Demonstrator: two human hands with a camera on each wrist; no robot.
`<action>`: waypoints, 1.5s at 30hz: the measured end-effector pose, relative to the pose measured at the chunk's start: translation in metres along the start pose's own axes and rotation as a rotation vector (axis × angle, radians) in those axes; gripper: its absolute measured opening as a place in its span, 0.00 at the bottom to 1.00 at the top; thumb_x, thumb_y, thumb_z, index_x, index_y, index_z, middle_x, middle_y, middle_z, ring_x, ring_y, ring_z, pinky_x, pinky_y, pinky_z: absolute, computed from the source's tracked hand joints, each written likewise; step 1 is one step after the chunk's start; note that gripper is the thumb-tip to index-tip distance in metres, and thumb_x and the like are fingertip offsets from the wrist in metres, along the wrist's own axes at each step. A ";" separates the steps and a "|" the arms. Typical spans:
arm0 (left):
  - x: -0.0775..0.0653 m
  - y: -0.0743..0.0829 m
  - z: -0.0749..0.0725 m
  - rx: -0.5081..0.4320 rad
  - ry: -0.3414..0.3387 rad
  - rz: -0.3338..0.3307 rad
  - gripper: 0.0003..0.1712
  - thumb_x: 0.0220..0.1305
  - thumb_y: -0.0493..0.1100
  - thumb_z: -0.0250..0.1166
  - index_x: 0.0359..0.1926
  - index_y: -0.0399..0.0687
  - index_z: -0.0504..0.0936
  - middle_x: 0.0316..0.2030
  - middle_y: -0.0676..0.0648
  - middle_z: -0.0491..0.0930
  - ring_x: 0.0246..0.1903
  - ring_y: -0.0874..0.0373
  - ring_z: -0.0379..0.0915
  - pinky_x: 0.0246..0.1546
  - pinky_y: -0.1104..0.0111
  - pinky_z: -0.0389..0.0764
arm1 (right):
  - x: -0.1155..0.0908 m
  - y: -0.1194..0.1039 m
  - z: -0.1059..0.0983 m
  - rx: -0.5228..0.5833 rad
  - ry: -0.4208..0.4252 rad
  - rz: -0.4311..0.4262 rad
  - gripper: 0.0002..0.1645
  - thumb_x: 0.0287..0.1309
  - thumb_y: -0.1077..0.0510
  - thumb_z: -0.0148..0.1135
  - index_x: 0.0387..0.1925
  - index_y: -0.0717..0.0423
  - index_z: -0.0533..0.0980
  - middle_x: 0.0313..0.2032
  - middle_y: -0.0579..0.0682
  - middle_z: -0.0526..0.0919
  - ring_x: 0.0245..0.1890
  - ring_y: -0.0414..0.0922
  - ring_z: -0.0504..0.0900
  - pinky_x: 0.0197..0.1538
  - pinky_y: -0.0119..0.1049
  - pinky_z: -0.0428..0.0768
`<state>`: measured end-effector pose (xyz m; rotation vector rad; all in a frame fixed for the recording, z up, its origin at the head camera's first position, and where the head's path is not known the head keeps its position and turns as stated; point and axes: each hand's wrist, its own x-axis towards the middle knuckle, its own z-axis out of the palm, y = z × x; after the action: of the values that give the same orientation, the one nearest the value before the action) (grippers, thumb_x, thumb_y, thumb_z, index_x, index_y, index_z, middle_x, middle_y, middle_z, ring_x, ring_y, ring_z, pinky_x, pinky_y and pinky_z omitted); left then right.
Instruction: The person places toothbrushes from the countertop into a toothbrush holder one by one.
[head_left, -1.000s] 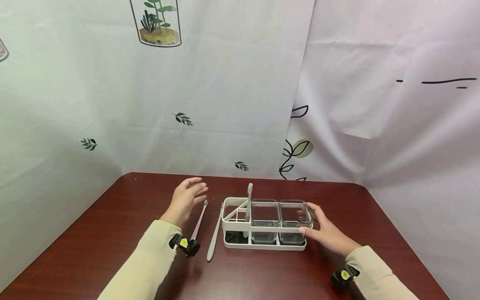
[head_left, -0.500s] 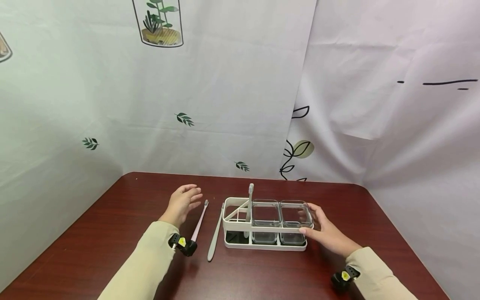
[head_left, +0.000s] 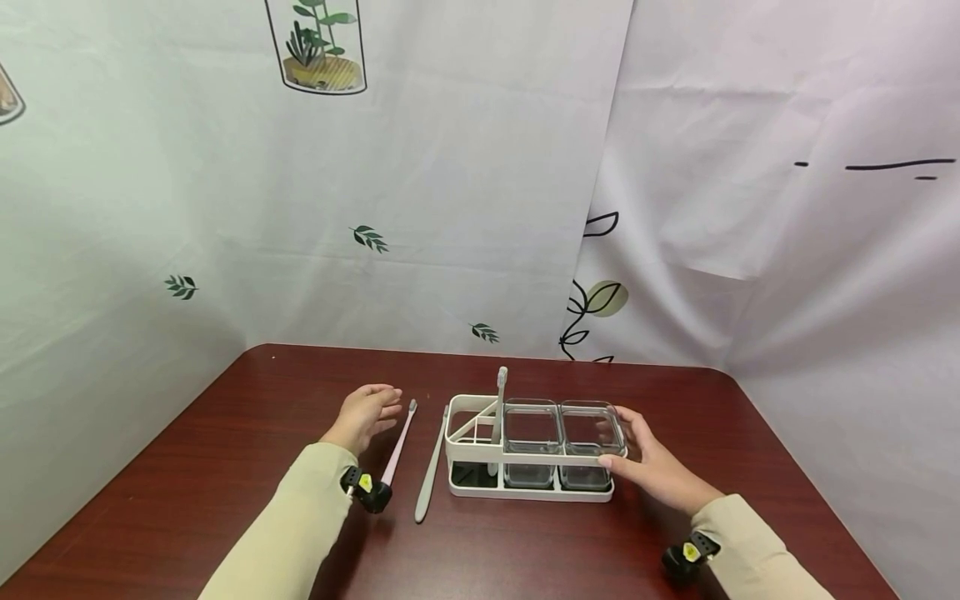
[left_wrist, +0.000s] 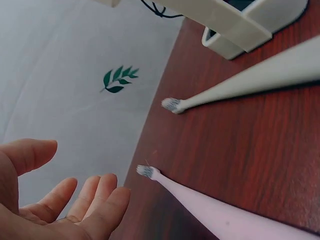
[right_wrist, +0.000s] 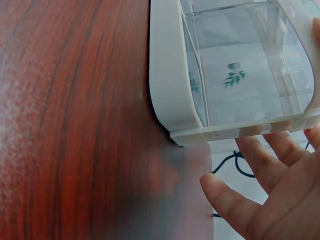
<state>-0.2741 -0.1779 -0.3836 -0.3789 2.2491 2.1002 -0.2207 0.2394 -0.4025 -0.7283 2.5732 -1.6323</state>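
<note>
My left hand (head_left: 366, 417) is open with relaxed fingers and holds nothing. It hovers just left of a pink toothbrush (head_left: 397, 444), whose bristled head points to the far side; in the left wrist view the pink toothbrush (left_wrist: 200, 202) lies beside the fingertips (left_wrist: 117, 197). Next to it on the table lies a grey-white toothbrush (head_left: 431, 479). My right hand (head_left: 660, 467) grips the right end of a white toothbrush holder (head_left: 525, 493), thumb at the front rail and fingers at the end wall. Another toothbrush (head_left: 501, 387) stands upright inside the holder.
Two clear square cups, a middle cup (head_left: 531, 425) and a right cup (head_left: 591, 427), sit in the holder. Its left section has a slanted divider. The dark red table (head_left: 300, 533) ends at a printed cloth backdrop (head_left: 480, 208).
My left hand has drawn back to the left and lowered slightly, beside the pink toothbrush. My right hand and the toothbrush holder have stayed in place.
</note>
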 end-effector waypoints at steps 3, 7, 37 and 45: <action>0.003 -0.004 0.001 0.033 -0.013 0.002 0.25 0.71 0.40 0.54 0.62 0.29 0.62 0.62 0.29 0.67 0.60 0.38 0.68 0.58 0.50 0.71 | 0.000 0.000 0.000 0.005 0.001 -0.003 0.43 0.60 0.61 0.63 0.68 0.61 0.49 0.61 0.68 0.67 0.60 0.64 0.70 0.51 0.26 0.74; 0.005 -0.007 0.004 0.080 -0.024 0.003 0.23 0.70 0.38 0.56 0.60 0.29 0.64 0.59 0.30 0.70 0.59 0.37 0.69 0.56 0.49 0.73 | 0.000 0.001 0.000 0.008 0.003 -0.014 0.42 0.60 0.62 0.63 0.68 0.61 0.50 0.61 0.69 0.67 0.60 0.64 0.69 0.52 0.26 0.74; 0.012 -0.017 0.015 0.361 0.023 0.065 0.20 0.54 0.24 0.58 0.51 0.27 0.74 0.46 0.29 0.75 0.42 0.41 0.77 0.39 0.56 0.81 | 0.000 0.003 0.001 0.019 0.003 -0.036 0.41 0.60 0.62 0.63 0.68 0.62 0.50 0.60 0.69 0.68 0.59 0.66 0.69 0.52 0.26 0.74; 0.008 -0.014 0.018 0.460 0.022 0.064 0.17 0.57 0.23 0.58 0.50 0.27 0.74 0.44 0.30 0.76 0.36 0.46 0.75 0.30 0.63 0.78 | 0.001 0.004 0.002 -0.009 0.012 0.002 0.42 0.60 0.60 0.64 0.67 0.60 0.51 0.61 0.66 0.68 0.60 0.65 0.69 0.52 0.26 0.74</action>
<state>-0.2819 -0.1624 -0.4001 -0.3056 2.6835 1.5306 -0.2227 0.2393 -0.4068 -0.7190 2.5900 -1.6312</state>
